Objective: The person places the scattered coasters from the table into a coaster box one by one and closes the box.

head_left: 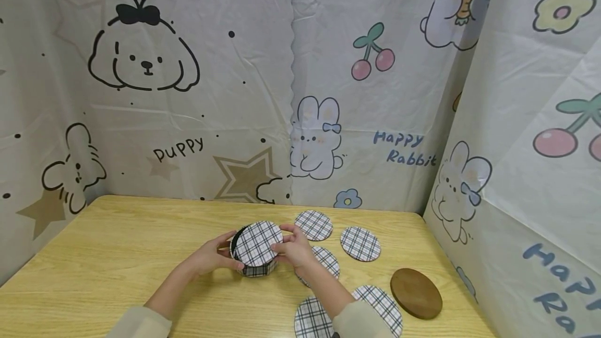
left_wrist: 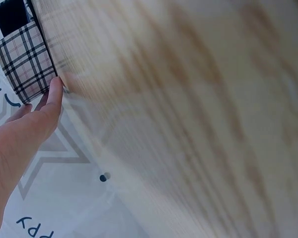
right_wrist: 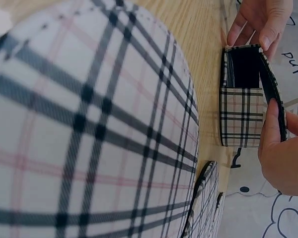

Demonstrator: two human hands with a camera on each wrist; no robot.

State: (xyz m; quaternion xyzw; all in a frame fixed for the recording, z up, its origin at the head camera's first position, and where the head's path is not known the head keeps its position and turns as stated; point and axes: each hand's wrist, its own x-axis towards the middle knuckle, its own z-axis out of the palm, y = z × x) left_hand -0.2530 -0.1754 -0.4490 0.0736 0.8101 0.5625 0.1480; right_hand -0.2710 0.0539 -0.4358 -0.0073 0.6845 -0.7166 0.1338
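Disc (head_left: 259,244), plaid, sits tilted over the mouth of the plaid box (head_left: 257,270). Right hand (head_left: 296,248) pinches its right edge, thumb on top; that edge is raised off the rim, the dark inside showing in the right wrist view. Left hand (head_left: 213,254) grips the box from the left, thumb in front, fingers behind. Other discs (head_left: 360,243), five, also plaid, lie to the right of the grip, some farther off, some nearer the person; one is partly hidden by the right forearm. Brown round (head_left: 416,293) lies farther right on the table (head_left: 141,239).
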